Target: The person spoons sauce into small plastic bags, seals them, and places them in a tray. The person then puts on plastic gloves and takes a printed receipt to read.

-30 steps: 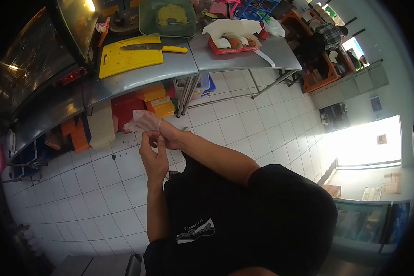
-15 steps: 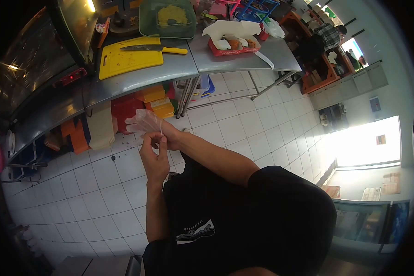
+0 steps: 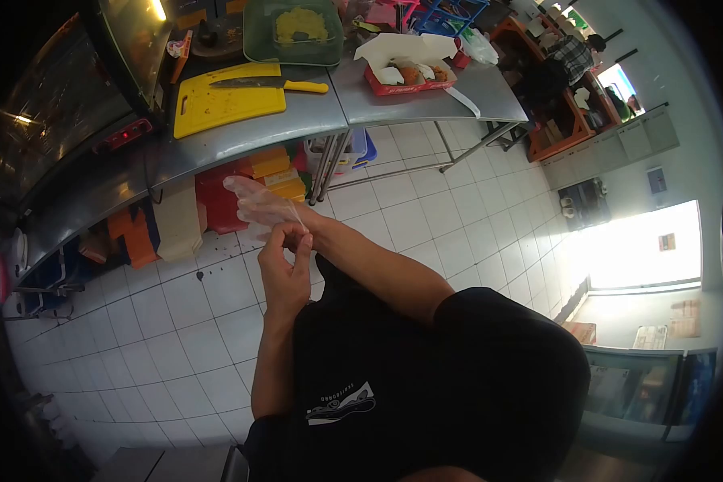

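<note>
My right hand (image 3: 269,204) sits inside a clear, thin plastic glove (image 3: 253,195), its fingers stretched out and holding nothing. At the right wrist, my bare left hand (image 3: 287,261) pinches the glove's cuff between thumb and fingers. Both hands are in front of my body, short of the steel table's front edge. On that table (image 3: 297,120) a large knife (image 3: 269,83) with a yellow handle lies across a yellow cutting board (image 3: 229,112).
An open red-and-white food box (image 3: 410,87) holds fried pieces, beside a white-bladed knife (image 3: 463,102). A green tub (image 3: 292,53) stands farther back. Stacked cardboard (image 3: 177,218) and a plastic bin (image 3: 341,154) are under the table. Another person (image 3: 570,60) is at the far right.
My left hand has drawn the glove's cuff toward the right forearm. The right fingers now reach deeper into the glove and are straighter. Both hands have shifted slightly right.
</note>
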